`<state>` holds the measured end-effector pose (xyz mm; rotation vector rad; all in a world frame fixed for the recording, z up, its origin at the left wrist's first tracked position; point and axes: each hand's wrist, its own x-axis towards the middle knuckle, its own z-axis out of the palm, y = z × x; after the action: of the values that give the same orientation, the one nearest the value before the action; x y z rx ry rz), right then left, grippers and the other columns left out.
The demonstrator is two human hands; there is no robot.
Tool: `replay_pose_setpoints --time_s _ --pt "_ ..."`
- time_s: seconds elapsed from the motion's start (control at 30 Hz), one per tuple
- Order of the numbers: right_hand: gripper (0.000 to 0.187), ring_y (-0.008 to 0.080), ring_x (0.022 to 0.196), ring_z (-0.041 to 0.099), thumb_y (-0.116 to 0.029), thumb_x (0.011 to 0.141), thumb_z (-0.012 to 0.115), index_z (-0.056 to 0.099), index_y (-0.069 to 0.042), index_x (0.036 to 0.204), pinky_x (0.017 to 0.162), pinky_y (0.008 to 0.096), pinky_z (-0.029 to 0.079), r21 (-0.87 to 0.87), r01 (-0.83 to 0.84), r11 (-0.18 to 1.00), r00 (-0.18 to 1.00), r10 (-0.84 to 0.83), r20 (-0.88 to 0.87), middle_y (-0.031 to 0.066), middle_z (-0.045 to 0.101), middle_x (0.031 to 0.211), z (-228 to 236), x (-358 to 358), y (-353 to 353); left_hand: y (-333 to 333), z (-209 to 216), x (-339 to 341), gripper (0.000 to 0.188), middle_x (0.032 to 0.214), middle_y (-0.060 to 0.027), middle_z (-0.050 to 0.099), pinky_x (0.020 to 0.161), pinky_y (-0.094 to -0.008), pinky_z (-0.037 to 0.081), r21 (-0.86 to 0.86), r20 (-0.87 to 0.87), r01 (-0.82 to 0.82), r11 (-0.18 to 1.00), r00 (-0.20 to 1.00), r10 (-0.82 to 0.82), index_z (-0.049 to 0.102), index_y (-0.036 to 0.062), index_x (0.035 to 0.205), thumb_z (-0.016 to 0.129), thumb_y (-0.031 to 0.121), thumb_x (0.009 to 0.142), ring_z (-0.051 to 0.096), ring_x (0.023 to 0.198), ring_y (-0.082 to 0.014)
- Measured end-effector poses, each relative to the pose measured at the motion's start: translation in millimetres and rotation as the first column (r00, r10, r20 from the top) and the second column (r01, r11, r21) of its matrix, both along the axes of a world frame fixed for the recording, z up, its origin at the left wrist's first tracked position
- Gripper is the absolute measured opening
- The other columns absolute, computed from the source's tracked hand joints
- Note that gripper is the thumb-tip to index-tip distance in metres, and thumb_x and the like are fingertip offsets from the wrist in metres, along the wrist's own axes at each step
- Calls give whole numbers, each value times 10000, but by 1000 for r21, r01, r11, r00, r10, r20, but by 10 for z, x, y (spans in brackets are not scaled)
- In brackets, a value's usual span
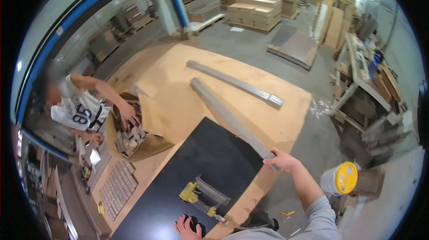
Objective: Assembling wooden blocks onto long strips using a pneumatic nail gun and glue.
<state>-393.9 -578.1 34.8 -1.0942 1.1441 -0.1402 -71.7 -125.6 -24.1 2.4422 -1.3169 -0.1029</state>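
My right hand [283,160] grips the near end of a long grey bar [230,121], thumb on one side and fingers on the other. The bar slants away over the wooden tabletop and the edge of a glossy black panel [178,168]. My left hand [187,229] rests on the panel near the lower edge, fingers apart. Beside it is a dark patch whose nature I cannot make out. A yellow and black nail gun [205,197] lies on the panel between my hands. Farther off, a second grey bar [234,83] lies on the tabletop [178,59].
At the left, a co-worker's hand [129,112] reaches into an open cardboard box [154,146] of small pieces. Grey strips [118,188] lie in rows nearby. On the floor at right stands a white bucket with a yellow lid [346,177]. Stacked boards [254,12] stand beyond the table.
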Motion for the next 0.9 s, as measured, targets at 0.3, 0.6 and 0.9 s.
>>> replay_pose_setpoints --time_s 0.3,0.6,0.9 --pt "627 305 1112 713 -181 1000 723 495 -104 1579 980 444 570 -481 -43 876 998 14 -62 168 708 1278 78 824 -1095 -83 6 9 575 1459 -217 495 1240 -711 223 60 30 31 998 999 -33 569 70 1322 730 304 821 434 1432 -454" --pt "437 354 1140 676 -157 864 837 778 -208 1294 995 464 544 -902 -156 403 926 -257 -275 118 718 1210 108 713 -1767 -28 -57 -58 571 1491 -247 515 1228 -677 291 120 33 10 993 999 -14 574 63 1400 705 310 902 454 1426 -463" --pt "440 305 1167 654 -108 810 875 805 -243 1222 996 454 523 -942 -184 279 870 -399 -288 70 716 1206 78 806 -2288 -31 -19 7 568 1425 -235 489 1222 -733 222 133 -22 -8 991 1000 11 553 71 1306 682 401 862 440 1409 -479"
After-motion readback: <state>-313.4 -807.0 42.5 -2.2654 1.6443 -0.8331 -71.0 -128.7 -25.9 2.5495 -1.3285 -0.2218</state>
